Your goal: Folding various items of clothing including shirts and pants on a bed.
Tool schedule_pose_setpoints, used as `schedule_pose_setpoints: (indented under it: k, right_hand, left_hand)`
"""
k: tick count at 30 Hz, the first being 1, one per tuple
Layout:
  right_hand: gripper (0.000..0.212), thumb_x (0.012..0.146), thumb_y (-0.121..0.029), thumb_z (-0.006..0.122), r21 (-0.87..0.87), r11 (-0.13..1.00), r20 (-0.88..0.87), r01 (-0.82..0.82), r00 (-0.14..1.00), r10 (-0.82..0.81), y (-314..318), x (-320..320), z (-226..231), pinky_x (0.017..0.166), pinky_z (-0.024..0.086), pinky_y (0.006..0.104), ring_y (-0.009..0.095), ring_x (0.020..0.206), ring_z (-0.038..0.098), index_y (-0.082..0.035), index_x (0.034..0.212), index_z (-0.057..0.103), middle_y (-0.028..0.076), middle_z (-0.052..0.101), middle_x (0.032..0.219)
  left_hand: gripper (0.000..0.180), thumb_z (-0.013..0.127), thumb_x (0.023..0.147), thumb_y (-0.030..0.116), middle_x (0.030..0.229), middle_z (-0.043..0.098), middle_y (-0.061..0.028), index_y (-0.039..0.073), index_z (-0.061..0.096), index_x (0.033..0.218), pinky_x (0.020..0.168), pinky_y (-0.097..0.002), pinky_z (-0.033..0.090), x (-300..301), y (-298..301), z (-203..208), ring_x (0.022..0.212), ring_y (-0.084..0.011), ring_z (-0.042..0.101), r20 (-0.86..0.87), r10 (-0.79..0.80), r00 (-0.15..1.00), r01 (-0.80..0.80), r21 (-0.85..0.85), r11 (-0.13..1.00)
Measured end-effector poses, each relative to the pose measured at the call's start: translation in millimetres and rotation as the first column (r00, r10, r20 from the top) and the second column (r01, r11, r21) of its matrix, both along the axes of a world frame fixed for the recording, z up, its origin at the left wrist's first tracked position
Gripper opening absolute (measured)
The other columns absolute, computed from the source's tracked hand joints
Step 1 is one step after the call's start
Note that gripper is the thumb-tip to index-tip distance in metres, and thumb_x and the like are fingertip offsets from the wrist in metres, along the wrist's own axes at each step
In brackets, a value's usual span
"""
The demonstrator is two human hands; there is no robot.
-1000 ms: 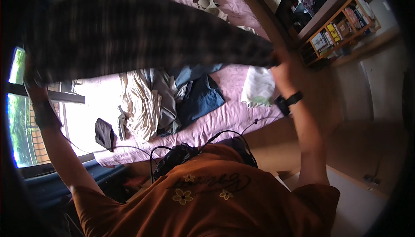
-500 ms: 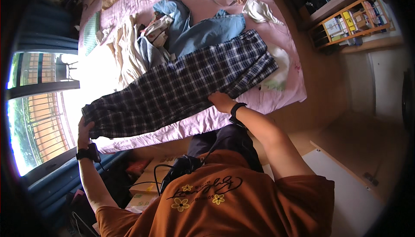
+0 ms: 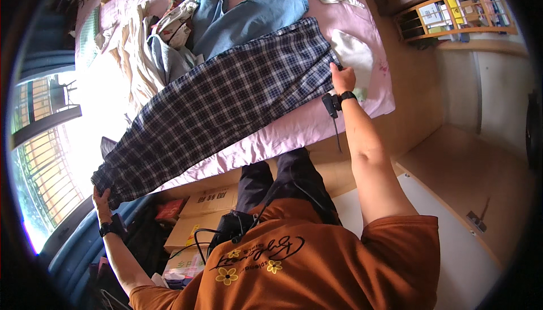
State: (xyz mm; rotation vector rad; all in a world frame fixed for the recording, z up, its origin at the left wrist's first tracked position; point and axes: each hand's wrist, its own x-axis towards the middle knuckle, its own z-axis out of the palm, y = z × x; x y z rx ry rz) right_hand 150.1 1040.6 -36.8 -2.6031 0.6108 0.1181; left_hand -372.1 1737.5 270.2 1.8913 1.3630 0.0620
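Item: plaid trousers (image 3: 226,106), dark navy with a pale check, spread flat and full length across the bed (image 3: 362,33), running diagonally from the lower left edge to the upper right. We hold them at both ends. Our left hand (image 3: 102,199) grips the end that hangs just past the bed's near left corner, fingers closed on the cloth. Our right hand (image 3: 342,77) pinches the opposite end on the mattress, fingers clamped on the fabric edge; a black wristband (image 3: 346,96) sits on that wrist.

Change since half a second ago: the trousers lie about as they did, somewhat straighter, and our right hand has moved out along the cloth to its far corner. A second ago the garment was lifted in the air between our raised hands; it now rests on the bed.

Surface: pink bedsheet. Beside the trousers, touching their upper edge, lie light blue jeans (image 3: 249,16); cream garments (image 3: 133,55) are heaped to the left, a white cloth (image 3: 353,55) just beyond our right hand.

Room: wooden bookshelf (image 3: 461,16) at upper right, wood floor, bright window with railing at left, cardboard boxes (image 3: 198,219) by our legs.
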Motion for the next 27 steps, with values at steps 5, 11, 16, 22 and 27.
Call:
schedule_pose_setpoints:
  k: [5, 11, 16, 22, 27]
  right_hand:
    - [0.033, 0.08, -0.031, 0.072, -0.03, 0.994, 0.105, -0.101, 0.989, 0.104, 0, -14, 6, 0.073, 0.049, 0.0466, 0.04, 0.082, 0.063, 0.001, 0.081, 0.063, 0.02, 0.066, 0.084]
    - [0.029, 0.079, -0.025, 0.074, 0.142, 0.984, 0.023, -0.105, 0.994, 0.103, -48, -36, 13, 0.072, 0.049, 0.0418, 0.032, 0.077, 0.061, 0.0, 0.084, 0.062, 0.016, 0.065, 0.082]
    - [0.031, 0.079, -0.022, 0.074, -0.113, 0.933, 0.359, -0.341, 0.862, 0.358, -38, -8, 17, 0.088, 0.045, 0.0428, 0.033, 0.1, 0.055, -0.004, 0.1, 0.06, 0.014, 0.061, 0.104]
    - [0.046, 0.078, -0.039, 0.073, 0.063, 0.925, 0.295, -0.376, 0.892, 0.343, 20, 55, 30, 0.086, 0.047, 0.041, 0.035, 0.096, 0.061, -0.002, 0.103, 0.065, 0.017, 0.067, 0.1]
    - [0.037, 0.073, -0.032, 0.075, 0.1, 0.844, -0.09, -0.526, 0.84, 0.535, 31, 84, 33, 0.078, 0.051, 0.0401, 0.035, 0.087, 0.067, 0.001, 0.09, 0.069, 0.019, 0.069, 0.09]
  left_hand:
    - [0.055, 0.069, 0.081, 0.007, 0.118, 0.062, -0.0123, -0.001, 0.049, 0.132, 0.091, -0.0346, 0.05, 1, 11, 0, 0.101, -0.0235, 0.062, 0.046, -0.056, 0.997, 0.058, -0.05, 0.997]
    - [0.058, 0.068, 0.08, 0.006, 0.119, 0.061, -0.0128, -0.003, 0.048, 0.133, 0.094, -0.0338, 0.047, 13, 10, 9, 0.103, -0.0237, 0.06, 0.024, -0.055, 0.998, 0.057, -0.076, 0.996]
    - [0.057, 0.066, 0.081, 0.005, 0.121, 0.06, -0.0118, -0.003, 0.047, 0.134, 0.095, -0.0315, 0.045, 22, 2, 12, 0.104, -0.0217, 0.058, -0.002, -0.078, 0.997, 0.078, -0.024, 0.997]
    - [0.06, 0.066, 0.081, 0.005, 0.123, 0.059, -0.0121, -0.004, 0.044, 0.136, 0.097, -0.0326, 0.044, 29, -9, 15, 0.106, -0.0228, 0.058, 0.032, -0.068, 0.997, 0.068, -0.019, 0.997]
    - [0.059, 0.066, 0.081, 0.004, 0.122, 0.059, -0.0123, -0.005, 0.044, 0.135, 0.096, -0.0324, 0.046, 21, -13, 16, 0.105, -0.0225, 0.059, -0.024, -0.04, 0.999, 0.04, -0.013, 0.999]
